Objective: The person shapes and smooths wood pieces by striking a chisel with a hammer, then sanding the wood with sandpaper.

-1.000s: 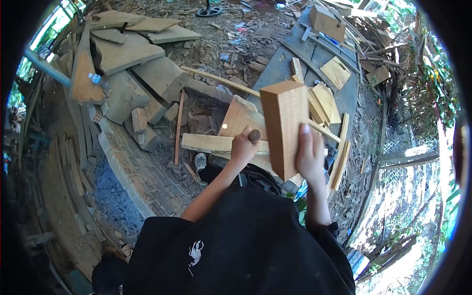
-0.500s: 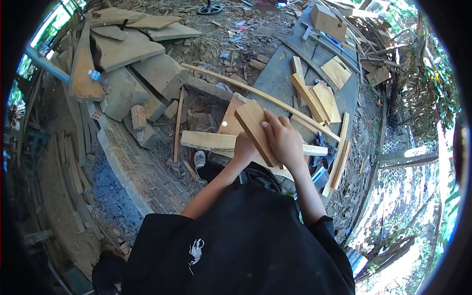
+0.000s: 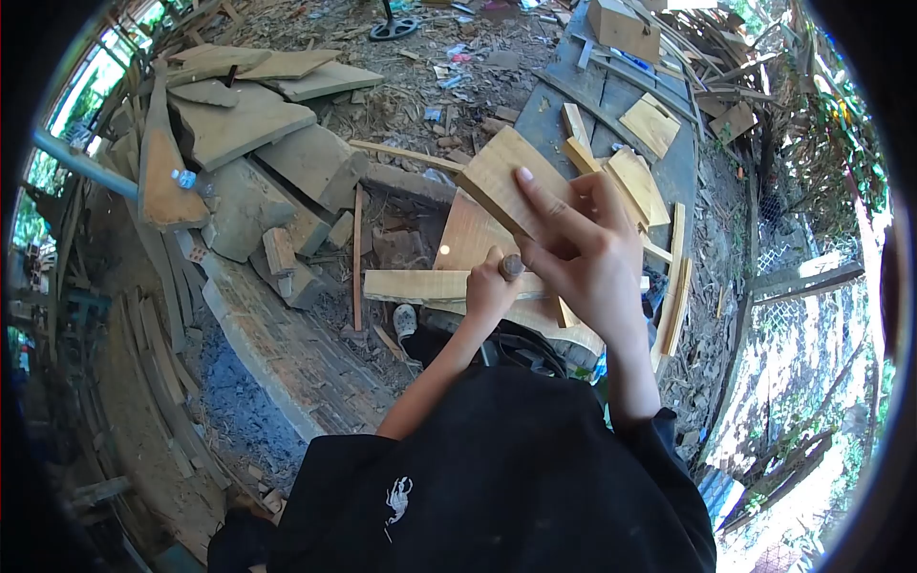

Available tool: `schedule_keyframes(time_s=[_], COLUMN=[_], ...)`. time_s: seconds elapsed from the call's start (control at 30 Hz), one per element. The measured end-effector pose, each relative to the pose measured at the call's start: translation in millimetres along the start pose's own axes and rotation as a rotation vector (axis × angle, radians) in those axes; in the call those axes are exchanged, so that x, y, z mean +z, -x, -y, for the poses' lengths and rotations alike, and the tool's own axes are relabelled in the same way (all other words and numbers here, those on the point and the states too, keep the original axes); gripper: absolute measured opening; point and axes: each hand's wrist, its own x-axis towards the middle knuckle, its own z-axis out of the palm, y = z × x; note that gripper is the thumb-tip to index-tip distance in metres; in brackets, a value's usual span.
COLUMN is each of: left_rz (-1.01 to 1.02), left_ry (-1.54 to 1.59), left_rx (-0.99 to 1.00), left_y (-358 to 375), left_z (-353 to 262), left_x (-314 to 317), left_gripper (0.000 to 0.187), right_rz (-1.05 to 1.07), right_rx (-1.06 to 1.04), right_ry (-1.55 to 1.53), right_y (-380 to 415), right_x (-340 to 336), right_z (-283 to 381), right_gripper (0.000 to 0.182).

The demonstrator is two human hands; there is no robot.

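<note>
My right hand (image 3: 597,239) is closed round a flat, pale wooden block (image 3: 506,172), raised and tilted, with the index finger laid along its broad face. The lower part of the block is hidden behind the hand. Lower and to the left, my left hand (image 3: 489,291) grips a round-ended handle (image 3: 512,267); the rest of this tool is out of sight, so its kind does not show. Below the hands lies a long wooden board (image 3: 411,284), and a wider pale panel (image 3: 470,234) leans beyond it.
Stone slabs (image 3: 244,124) are piled at the upper left. On a dark sheet (image 3: 535,119) lie several wood offcuts (image 3: 650,124) and a cardboard box (image 3: 623,33). Long wooden strips (image 3: 676,306) lie to the right. A shoe (image 3: 405,320) shows below the board.
My right hand has lifted the block up and turned its broad face toward me. My left hand has come out from behind it and lower, showing the handle's end. The view has shifted slightly.
</note>
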Motion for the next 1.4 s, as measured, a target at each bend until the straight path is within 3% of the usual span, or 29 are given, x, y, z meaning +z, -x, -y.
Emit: schedule_keyframes(time_s=[0.13, 0.23, 0.37, 0.47, 0.53, 0.57, 0.67, 0.83, 0.93, 1.0, 1.03, 1.1, 1.2, 1.3, 1.4], left_rz=[0.023, -0.028, 0.019, 0.003, -0.004, 0.003, -0.033, 0.057, 0.095, 0.099, 0.102, 0.110, 0.153, 0.195, 0.197], left_ry=[0.030, 0.147, 0.155, 0.042, -0.050, -0.060, 0.041, 0.168, 0.018, -0.041, -0.072, -0.125, -0.140, -0.109, -0.131], left_rx=[0.031, -0.074, -0.094, -0.060, -0.015, 0.107, 0.059, -0.040, -0.100, -0.097, -0.087, -0.084, -0.116, -0.155, -0.137], left_y=[-2, -12, -16, -14, -12, -9, -24, -19, -17, -15, -17, -23, -22, -20, -19], left_z=[4, 16, 27, 19, 12, 12, 16, 14, -2, 1, 11, 17, 12, -5, 5], left_x=[-2, -14, -18, -10, -7, -8, -12, -19, -18, -15, -11, -9, -19, -25, -11], left_gripper=[0.023, 0.027, 0.032, 0.029, 0.027, 0.028, 0.027, 0.031, 0.034, 0.034, 0.034, 0.037, 0.040, 0.040, 0.041], right_rz=[0.105, 0.146, -0.042, -0.125, 0.048, 0.163, 0.131, -0.099, 0.056, 0.252, 0.268, 0.278, 0.089, 0.007, 0.020], right_rx=[0.040, 0.030, 0.007, -0.050, -0.062, -0.086, -0.136, -0.158, -0.094, -0.139, 0.026, -0.011, -0.125, -0.111, -0.078], right_ry=[0.004, 0.072, -0.044, -0.060, 0.060, 0.167, 0.131, 0.019, 0.074, 0.252, 0.171, 0.215, 0.073, -0.032, 0.007], right_y=[41, 33, 8, 2, 18, 30, 29, -12, -11, 11, 17, 14, 4, -16, -15], right_x=[74, 68, 11, 6, 48, 73, 70, 8, 17, 68, 76, 74, 48, 9, 23], right_z=[-44, -49, -12, -5, -25, -39, -47, -4, -2, -33, -33, -37, -19, 8, 0], right_gripper=[0.047, 0.046, 0.047, 0.046, 0.049, 0.050, 0.053, 0.053, 0.052, 0.050, 0.047, 0.053, 0.053, 0.053, 0.053])
